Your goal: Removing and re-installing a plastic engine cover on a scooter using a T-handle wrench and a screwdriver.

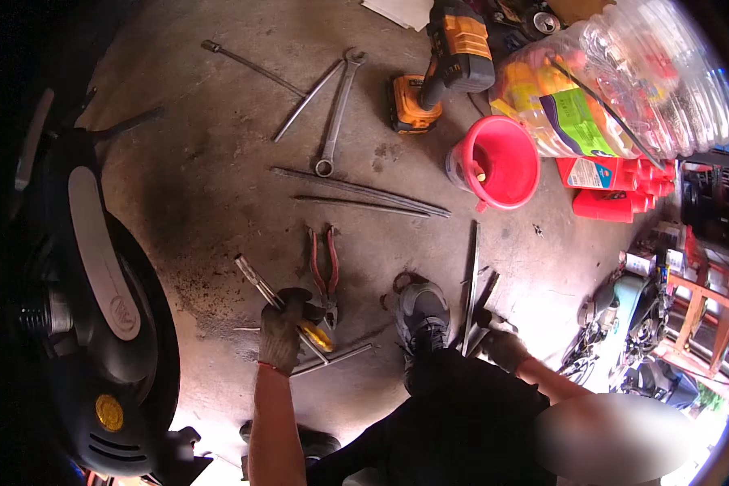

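My left hand (280,342), in a dark work glove, is closed around a steel T-handle socket wrench (255,277). A yellow-handled tool (319,337) sticks out of the same grip; its kind is hidden. Just beyond that hand, red-handled pliers (334,263) lie on the concrete floor. My right hand (504,348), also gloved, is closed beside my shoe (423,312). Dark and metal pieces show at its fingers, but what it grips I cannot make out. A long narrow metal bar (471,279) reaches away from the floor next to it.
Farther off lie a combination wrench (338,113), metal rods (360,192) and a long thin tool (251,65). A cordless power tool (454,61), a red bucket (506,166), plastic bottles (624,73) and red containers (603,205) stand far right. A black motorcycle part (109,308) rises at left.
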`<state>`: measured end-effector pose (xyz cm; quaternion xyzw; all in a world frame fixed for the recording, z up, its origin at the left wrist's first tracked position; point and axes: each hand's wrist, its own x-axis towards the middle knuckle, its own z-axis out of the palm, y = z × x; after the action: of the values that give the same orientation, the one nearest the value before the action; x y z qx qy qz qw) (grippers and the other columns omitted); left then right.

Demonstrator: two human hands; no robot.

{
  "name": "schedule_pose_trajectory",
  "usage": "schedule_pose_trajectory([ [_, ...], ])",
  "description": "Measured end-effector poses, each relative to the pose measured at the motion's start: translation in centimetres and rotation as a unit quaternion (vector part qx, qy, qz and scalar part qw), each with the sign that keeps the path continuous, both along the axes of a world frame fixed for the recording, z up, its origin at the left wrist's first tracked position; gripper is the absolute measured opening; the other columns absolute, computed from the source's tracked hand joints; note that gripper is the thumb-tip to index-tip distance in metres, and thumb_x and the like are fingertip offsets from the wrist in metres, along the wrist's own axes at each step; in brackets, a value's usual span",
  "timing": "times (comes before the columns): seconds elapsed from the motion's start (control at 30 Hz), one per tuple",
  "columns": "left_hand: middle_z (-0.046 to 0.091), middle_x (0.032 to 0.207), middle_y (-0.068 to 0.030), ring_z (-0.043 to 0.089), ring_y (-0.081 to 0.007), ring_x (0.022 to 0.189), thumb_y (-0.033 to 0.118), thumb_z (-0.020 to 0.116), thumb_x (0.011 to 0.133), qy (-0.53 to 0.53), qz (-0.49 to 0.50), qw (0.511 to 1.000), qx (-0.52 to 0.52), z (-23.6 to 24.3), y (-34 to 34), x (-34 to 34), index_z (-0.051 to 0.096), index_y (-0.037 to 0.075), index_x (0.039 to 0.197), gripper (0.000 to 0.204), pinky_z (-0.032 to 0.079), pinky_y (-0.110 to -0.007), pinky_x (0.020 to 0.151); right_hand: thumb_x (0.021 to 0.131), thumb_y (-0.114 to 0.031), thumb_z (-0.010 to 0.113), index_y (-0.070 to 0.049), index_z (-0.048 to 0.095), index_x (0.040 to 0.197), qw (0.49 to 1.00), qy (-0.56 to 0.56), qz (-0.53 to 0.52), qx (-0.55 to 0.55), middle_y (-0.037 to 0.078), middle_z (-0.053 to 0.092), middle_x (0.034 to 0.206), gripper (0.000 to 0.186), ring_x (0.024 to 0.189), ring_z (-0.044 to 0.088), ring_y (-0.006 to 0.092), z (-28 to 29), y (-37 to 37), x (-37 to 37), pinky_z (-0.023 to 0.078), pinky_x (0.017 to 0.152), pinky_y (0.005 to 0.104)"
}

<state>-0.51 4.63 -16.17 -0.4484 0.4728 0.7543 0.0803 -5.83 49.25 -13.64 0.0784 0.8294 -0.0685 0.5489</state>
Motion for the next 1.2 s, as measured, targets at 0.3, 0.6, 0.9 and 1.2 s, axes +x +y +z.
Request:
schedule_pose_trajectory([
  [0.3,0.058,0.061,-0.0073,0.058,-0.0177,0.051,0.016,0.057,0.092,-0.053,-0.019,0.997,0.050,-1.2,1.2,0.3,0.063,0.001,0.094,0.016,0.052,-0.034,0.051,0.079,-0.033,0.060,-0.006,0.053,0.121,0.987,0.041,0.015,0.155,0.021,0.061,0.115,0.050,0.109,0.058,0.0372,-2.7,0.8,5.4,0.049,0.089,0.0438],
  [0.6,0.045,0.054,-0.0008,0.046,-0.0135,0.045,0.013,0.058,0.090,-0.141,0.010,0.987,0.079,0.7,2.7,2.8,0.063,0.005,0.092,0.009,0.048,-0.033,0.049,0.085,-0.023,0.054,-0.011,0.049,0.128,0.983,0.101,0.053,0.143,0.018,0.059,0.118,0.045,0.108,0.058,0.0351,-0.3,-2.6,5.0,0.048,0.090,0.0446],
  [0.9,0.047,0.059,0.0000,0.049,-0.0104,0.051,0.018,0.057,0.093,-0.209,0.014,0.977,0.035,10.5,6.4,6.2,0.063,0.003,0.096,0.017,0.050,-0.030,0.053,0.087,-0.024,0.050,-0.013,0.052,0.127,0.983,0.133,0.066,0.110,0.018,0.060,0.121,0.042,0.110,0.058,0.0354,-2.1,-0.8,6.5,0.049,0.091,0.0460],
  [1.2,0.047,0.058,0.0006,0.044,-0.0077,0.050,0.015,0.055,0.094,-0.180,-0.019,0.983,0.018,23.8,6.8,3.9,0.063,0.004,0.096,0.014,0.037,-0.024,0.048,0.087,-0.018,0.047,-0.005,0.062,0.095,0.908,0.019,0.410,-0.087,0.020,0.062,0.104,0.022,0.099,0.059,0.0326,-1.7,3.1,5.1,0.046,0.087,0.0430],
])
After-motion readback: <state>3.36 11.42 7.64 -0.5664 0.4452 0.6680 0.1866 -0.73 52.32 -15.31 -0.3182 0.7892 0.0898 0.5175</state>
